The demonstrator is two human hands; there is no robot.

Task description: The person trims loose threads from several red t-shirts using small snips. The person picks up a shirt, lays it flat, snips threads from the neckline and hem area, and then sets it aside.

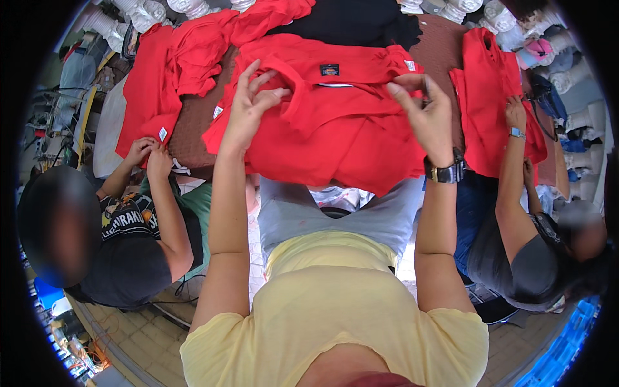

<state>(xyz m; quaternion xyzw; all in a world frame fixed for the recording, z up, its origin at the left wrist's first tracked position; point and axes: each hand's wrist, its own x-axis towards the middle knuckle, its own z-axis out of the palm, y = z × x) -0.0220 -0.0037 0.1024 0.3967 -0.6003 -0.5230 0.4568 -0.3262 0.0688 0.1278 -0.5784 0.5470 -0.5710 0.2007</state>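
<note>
A soft-looking red garment, best pinched at edges, is being framed by an open left hand and curled right hand, grip unclear.

Bare worktop leaves passage on both sides of the middle red garment, while black cloth obstructs beyond.

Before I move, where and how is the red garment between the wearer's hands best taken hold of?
On the red garment, I'd pinch the curved fold left of the dark label, coming from the left with the left hand. The fold seems raised above the surrounding fabric, and that hand's spread thumb points toward it.
</note>
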